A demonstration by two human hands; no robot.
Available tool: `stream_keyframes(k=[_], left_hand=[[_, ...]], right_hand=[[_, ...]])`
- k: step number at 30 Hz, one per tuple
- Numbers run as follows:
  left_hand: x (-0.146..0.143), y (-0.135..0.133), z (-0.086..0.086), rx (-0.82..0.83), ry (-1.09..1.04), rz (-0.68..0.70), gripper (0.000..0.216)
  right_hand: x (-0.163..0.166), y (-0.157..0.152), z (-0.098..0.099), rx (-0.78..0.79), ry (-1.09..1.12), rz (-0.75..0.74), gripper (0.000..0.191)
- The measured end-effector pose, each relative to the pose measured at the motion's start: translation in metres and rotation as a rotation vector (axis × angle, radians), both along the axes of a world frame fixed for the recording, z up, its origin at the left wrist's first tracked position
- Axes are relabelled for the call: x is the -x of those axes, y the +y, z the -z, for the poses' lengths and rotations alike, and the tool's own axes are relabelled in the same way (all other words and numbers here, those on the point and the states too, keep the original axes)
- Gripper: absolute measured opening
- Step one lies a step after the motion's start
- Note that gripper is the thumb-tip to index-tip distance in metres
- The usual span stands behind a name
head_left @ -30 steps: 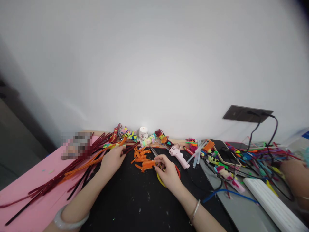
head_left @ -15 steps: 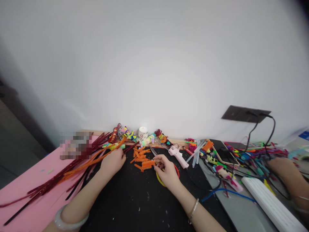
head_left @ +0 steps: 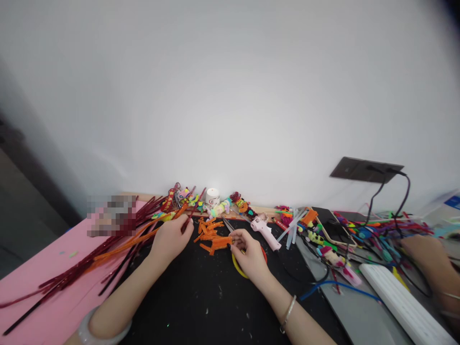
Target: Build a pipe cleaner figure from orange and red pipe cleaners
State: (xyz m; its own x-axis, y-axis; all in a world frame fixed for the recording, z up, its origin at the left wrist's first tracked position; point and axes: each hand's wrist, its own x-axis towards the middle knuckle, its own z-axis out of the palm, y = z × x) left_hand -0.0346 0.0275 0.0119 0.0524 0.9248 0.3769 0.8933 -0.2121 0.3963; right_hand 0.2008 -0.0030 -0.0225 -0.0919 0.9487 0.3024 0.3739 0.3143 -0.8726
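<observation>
Bench, pink, black and grey
Red strands lower left; orange pieces, pink glue gun lower centre.

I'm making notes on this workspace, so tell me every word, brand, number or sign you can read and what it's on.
No text reads clearly.
White cup: dark print, too blurred to read.
Red ornament: yellowish marks, too small to read.
Red strip beside the pink glue gun: pale marks, too small to read.
</observation>
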Motion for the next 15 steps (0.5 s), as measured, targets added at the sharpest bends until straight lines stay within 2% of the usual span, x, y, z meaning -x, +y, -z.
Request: stream_keyframes(k=[4,10,13,15], left_hand=[[-0.002,-0.005,0.0,-0.061,-0.056,0.154,0.035],[-0.013,-0.013,0.001,0.115,-0.023,0.444,0.034],[-0.02,-0.016,0.002,0.193,-0.029,0.51,0.03],[-0.023,-0.018,0.003,0.211,-0.01,0.506,0.038]], right_hand=[[0.0,0.0,0.0,0.003,0.044,0.017,0.025],[0.002,0.0,0.0,0.066,0.201,-0.017,0.024],[0.004,0.0,0.001,0.101,0.268,-0.066,0.024],[0.004,-0.001,0.002,0.118,0.299,-0.101,0.025]])
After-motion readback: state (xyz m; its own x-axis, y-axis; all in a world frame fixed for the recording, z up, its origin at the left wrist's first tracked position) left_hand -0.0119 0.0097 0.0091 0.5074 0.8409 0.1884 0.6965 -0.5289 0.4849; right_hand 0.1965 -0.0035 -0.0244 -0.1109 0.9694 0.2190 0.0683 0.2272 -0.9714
